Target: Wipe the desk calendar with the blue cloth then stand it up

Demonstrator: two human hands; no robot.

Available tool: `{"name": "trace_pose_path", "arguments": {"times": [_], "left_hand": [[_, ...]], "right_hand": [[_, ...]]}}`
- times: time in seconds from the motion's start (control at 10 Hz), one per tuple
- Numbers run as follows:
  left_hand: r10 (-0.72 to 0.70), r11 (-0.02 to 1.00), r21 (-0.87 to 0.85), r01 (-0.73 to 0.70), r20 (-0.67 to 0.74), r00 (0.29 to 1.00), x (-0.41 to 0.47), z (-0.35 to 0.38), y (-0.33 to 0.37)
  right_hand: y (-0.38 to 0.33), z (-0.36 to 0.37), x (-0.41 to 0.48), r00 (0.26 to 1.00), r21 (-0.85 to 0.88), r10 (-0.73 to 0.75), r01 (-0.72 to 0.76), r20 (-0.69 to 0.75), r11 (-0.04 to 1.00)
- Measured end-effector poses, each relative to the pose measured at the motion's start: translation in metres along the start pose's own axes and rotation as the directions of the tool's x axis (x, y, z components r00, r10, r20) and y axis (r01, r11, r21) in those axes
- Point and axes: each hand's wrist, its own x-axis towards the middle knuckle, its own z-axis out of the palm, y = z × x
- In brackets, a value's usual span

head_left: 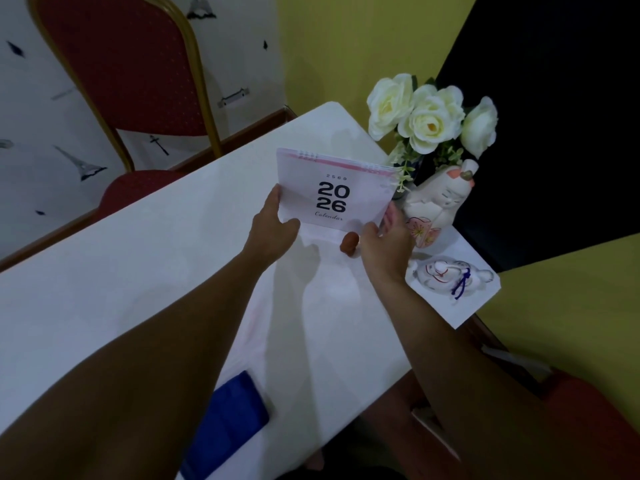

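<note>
Both hands gripping white spiral-bound 2026 desk calendar (334,192) by its lower corners, above white table (138,258). Left hand (273,226): thumb on front, fingers curled behind left edge. Right hand (384,242): fingers closed around right corner. Arms outstretched. Folded blue cloth (228,424) lying at near table edge, untouched.

Both forearms are bare from elbow to wrist, with no sleeve reaching them. The left hand (273,226) and right hand (386,247) wear no gloves.
</note>
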Motion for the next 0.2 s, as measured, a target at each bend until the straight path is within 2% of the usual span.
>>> {"name": "trace_pose_path", "arguments": {"times": [0.1,0.2], "left_hand": [[0.002,0.999,0.039,-0.004,0.036,0.999,-0.004,-0.009,0.000],[-0.070,0.995,0.079,0.067,0.036,0.997,-0.009,-0.013,-0.004]], "right_hand": [[-0.005,-0.002,-0.007,1.000,-0.032,-0.023,0.023,0.006,0.999],[-0.006,-0.003,-0.019,0.999,0.011,-0.050,0.050,0.000,0.999]]}}
